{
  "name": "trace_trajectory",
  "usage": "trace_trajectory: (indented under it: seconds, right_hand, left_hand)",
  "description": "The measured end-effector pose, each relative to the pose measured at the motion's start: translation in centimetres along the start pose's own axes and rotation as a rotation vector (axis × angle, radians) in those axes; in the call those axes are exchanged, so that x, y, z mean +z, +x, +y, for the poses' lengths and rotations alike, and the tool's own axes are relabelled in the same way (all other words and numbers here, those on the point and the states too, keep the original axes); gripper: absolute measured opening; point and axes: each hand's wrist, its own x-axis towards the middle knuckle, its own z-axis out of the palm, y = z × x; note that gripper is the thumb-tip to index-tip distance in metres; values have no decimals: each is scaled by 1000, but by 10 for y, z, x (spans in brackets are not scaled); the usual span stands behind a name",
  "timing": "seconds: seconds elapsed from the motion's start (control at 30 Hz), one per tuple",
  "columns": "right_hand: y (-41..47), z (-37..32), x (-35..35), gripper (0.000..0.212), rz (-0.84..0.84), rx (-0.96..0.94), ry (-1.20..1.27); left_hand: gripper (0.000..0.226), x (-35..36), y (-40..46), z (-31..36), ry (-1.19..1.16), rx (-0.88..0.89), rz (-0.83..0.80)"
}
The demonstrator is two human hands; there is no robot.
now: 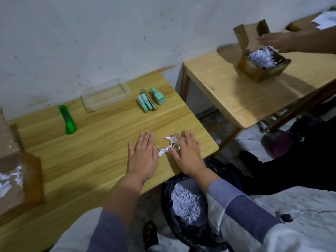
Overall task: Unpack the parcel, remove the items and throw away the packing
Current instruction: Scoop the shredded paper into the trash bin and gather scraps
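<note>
A small heap of white shredded paper (168,146) lies on the wooden table (94,146) near its front right corner. My left hand (143,155) lies flat, fingers apart, just left of the scraps. My right hand (185,151) rests flat on their right side, partly covering them. An opened cardboard parcel (16,170) with white shreds inside stands at the table's left edge. Several teal and gold cosmetic items (151,99) lie at the back of the table. Below the table's front edge a black bin bag (183,199) holds shredded paper.
A green utility knife (67,119) and a clear plastic tray (105,94) lie towards the wall. On a second table (245,99) to the right, another person's hand (276,41) reaches over an open box of shreds (263,64). Dark bags sit on the floor at right.
</note>
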Motion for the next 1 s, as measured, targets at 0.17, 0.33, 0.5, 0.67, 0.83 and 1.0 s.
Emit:
trace_trajectory:
  seconds: [0.17,0.33,0.5,0.67,0.83,1.0]
  right_hand:
    - [6,-14,16,67,32,-47,-158]
    - [7,-21,30,43,158,-93,-175]
    - [2,-22,35,16,249,-210,-165]
    - [1,-16,23,14,166,-162,27]
    - [-2,-18,16,12,193,-33,194]
    - [-7,-10,10,12,215,55,194]
  left_hand:
    - [56,11,-5,-15,164,61,21]
    - [55,15,-4,-18,155,74,80]
    - [56,16,-4,-20,151,79,74]
    - [57,17,-4,-21,178,79,57]
    - [58,18,-3,-22,187,85,57]
    - [58,18,-3,-24,179,96,66]
